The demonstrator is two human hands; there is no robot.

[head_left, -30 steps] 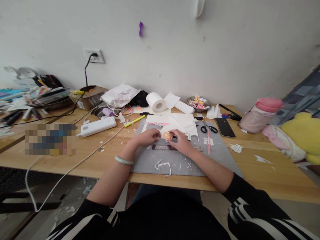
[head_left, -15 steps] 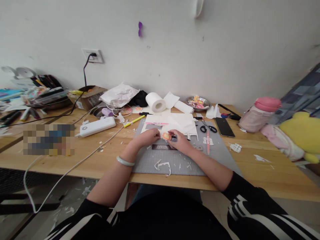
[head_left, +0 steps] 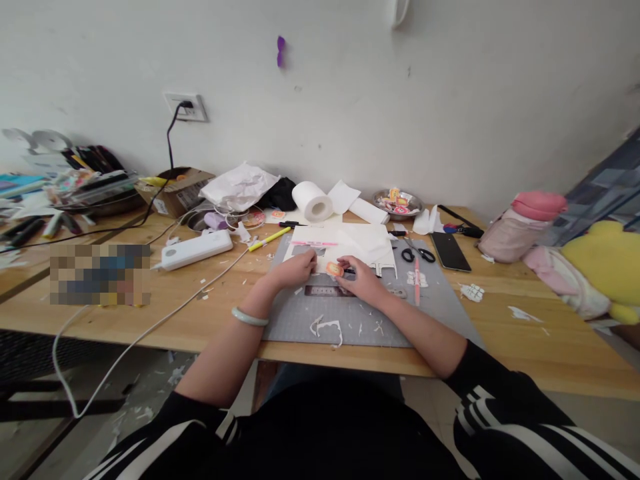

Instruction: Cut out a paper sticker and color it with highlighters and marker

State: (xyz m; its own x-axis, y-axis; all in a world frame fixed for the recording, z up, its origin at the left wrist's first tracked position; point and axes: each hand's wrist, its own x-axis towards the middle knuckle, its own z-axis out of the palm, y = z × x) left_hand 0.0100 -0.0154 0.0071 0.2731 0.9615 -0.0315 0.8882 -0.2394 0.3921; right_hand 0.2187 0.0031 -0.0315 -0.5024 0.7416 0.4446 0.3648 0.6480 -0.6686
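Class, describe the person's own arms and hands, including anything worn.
The left sleeve and right sleeve are black with white stripes, ending near the elbows. A pale green bangle circles the left forearm; the right has none. The left hand and right hand are gloveless.

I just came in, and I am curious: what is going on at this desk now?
A person sits at a wooden desk, both hands above a grey mat. The right hand holds a small orange cutout by its edge in the fingers. The left hand is just beside it; whether it grips anything is not clear. A ruler lies below the cutout, scissors lie to the right, and white scraps are on the mat's near part.
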